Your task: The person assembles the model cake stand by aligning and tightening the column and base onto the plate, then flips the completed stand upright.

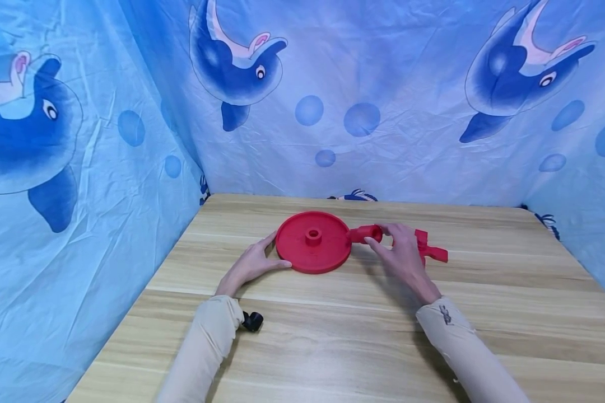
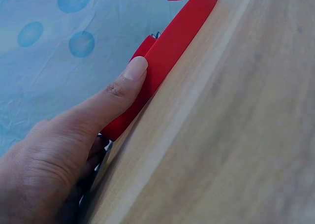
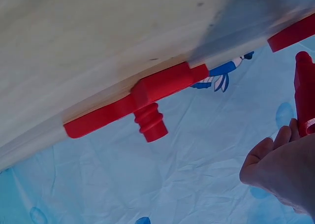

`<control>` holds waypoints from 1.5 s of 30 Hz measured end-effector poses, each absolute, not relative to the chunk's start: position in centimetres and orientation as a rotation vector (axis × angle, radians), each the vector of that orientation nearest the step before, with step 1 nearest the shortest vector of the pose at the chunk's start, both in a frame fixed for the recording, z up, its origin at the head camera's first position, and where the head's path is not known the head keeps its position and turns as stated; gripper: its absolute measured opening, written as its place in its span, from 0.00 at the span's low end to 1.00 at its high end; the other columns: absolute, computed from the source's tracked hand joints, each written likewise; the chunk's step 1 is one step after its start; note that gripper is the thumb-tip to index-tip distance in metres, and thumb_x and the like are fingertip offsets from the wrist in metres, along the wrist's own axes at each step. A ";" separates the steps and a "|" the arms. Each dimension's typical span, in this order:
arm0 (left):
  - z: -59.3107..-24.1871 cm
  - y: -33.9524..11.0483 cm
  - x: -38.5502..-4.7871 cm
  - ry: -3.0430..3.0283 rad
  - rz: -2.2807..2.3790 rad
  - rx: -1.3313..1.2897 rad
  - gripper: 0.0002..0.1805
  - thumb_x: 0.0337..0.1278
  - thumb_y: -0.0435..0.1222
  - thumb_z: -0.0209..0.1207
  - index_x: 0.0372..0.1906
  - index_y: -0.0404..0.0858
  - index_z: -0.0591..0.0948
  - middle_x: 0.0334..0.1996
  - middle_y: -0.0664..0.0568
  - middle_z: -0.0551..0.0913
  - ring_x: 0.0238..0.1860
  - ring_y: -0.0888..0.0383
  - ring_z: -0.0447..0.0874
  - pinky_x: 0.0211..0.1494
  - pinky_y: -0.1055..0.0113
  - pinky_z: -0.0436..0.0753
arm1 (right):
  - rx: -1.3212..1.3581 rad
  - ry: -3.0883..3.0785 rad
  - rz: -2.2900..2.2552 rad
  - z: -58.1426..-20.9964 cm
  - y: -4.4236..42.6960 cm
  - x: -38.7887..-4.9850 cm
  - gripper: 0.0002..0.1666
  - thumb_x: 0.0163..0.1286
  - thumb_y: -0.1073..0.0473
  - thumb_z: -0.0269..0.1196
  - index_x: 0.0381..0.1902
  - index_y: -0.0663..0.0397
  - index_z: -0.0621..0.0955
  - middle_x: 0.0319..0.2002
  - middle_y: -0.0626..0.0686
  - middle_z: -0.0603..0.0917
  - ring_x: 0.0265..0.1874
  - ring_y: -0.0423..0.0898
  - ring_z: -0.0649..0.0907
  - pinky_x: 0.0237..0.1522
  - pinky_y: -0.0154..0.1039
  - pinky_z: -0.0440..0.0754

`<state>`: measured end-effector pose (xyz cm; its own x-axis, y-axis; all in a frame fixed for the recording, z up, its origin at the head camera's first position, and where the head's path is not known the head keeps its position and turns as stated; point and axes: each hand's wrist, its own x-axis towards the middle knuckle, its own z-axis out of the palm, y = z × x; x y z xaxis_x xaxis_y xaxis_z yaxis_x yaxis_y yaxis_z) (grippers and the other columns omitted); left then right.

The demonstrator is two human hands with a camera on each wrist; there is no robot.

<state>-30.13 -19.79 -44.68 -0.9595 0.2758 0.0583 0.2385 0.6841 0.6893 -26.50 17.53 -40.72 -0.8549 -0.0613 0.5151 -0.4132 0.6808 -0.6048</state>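
A round red plastic disc (image 1: 327, 254) with a raised rim and a hollow central hub (image 1: 313, 237) lies on the table. My left hand (image 1: 252, 262) grips its left edge, the thumb pressing the side of the rim in the left wrist view. Just right of the disc, my right hand (image 1: 402, 253) holds a red tubular piece (image 1: 365, 233) between thumb and fingers. Its narrow end points at the disc's right rim; whether they touch I cannot tell. Beyond that hand lies a red flat-armed part (image 1: 437, 254), whose ribbed stub (image 3: 151, 121) shows in the right wrist view.
The wood-grain table (image 1: 312, 347) has blue dolphin-printed cloth (image 1: 403, 162) behind it and at both sides. A small black object (image 1: 253, 321) sits by the left sleeve's cuff.
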 end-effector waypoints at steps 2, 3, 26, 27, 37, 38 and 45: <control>-44.7 -19.8 -30.1 2.836 1.150 0.435 0.62 0.46 0.64 0.74 0.84 0.48 0.57 0.77 0.43 0.64 0.77 0.43 0.60 0.75 0.42 0.65 | 0.385 -2.418 1.043 -40.7 17.3 -26.6 0.32 0.63 0.57 0.77 0.62 0.62 0.82 0.54 0.61 0.82 0.55 0.59 0.76 0.57 0.60 0.74; -44.7 -19.8 -30.1 2.836 1.150 0.436 0.62 0.46 0.64 0.74 0.84 0.48 0.57 0.77 0.43 0.64 0.77 0.43 0.60 0.75 0.42 0.64 | 0.393 -2.408 1.047 -40.7 17.2 -26.7 0.32 0.63 0.57 0.77 0.62 0.62 0.82 0.54 0.61 0.82 0.55 0.59 0.77 0.58 0.60 0.73; -44.9 -19.8 -30.3 2.841 1.136 0.414 0.62 0.46 0.65 0.75 0.83 0.49 0.58 0.78 0.43 0.64 0.76 0.44 0.62 0.75 0.44 0.65 | 0.483 -2.326 1.160 -40.3 14.3 -28.2 0.28 0.65 0.58 0.76 0.60 0.64 0.83 0.51 0.62 0.82 0.53 0.60 0.78 0.54 0.63 0.79; -44.8 -19.8 -30.3 2.840 1.134 0.412 0.62 0.46 0.65 0.74 0.84 0.49 0.58 0.78 0.43 0.64 0.76 0.44 0.61 0.75 0.44 0.65 | 0.479 -2.329 1.165 -40.3 14.1 -28.2 0.28 0.65 0.58 0.76 0.60 0.63 0.83 0.51 0.61 0.82 0.53 0.59 0.78 0.55 0.62 0.79; -44.8 -19.8 -30.2 2.854 1.124 0.419 0.62 0.46 0.66 0.73 0.84 0.49 0.58 0.78 0.43 0.64 0.76 0.43 0.61 0.74 0.43 0.66 | 0.471 -2.310 1.247 -40.0 12.5 -28.5 0.27 0.67 0.57 0.75 0.59 0.63 0.84 0.51 0.60 0.82 0.52 0.56 0.77 0.55 0.62 0.78; -44.8 -19.8 -30.2 2.854 1.124 0.418 0.62 0.46 0.66 0.73 0.84 0.49 0.58 0.78 0.43 0.64 0.76 0.43 0.62 0.74 0.42 0.66 | 0.476 -2.305 1.254 -40.0 12.3 -28.6 0.27 0.67 0.57 0.75 0.60 0.63 0.83 0.50 0.60 0.81 0.52 0.56 0.77 0.55 0.62 0.78; -44.8 -19.8 -30.2 2.852 1.131 0.434 0.63 0.45 0.67 0.73 0.84 0.49 0.58 0.77 0.42 0.64 0.76 0.43 0.62 0.74 0.42 0.65 | 0.513 -2.273 1.289 -40.2 11.6 -28.9 0.24 0.67 0.58 0.74 0.58 0.63 0.84 0.50 0.59 0.82 0.51 0.55 0.78 0.54 0.60 0.81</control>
<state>-30.20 -19.79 -44.78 -0.9598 0.2736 0.0626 0.2422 0.6946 0.6774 -28.88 11.61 -40.15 -0.8179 -0.0876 0.5687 -0.5330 0.4876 -0.6915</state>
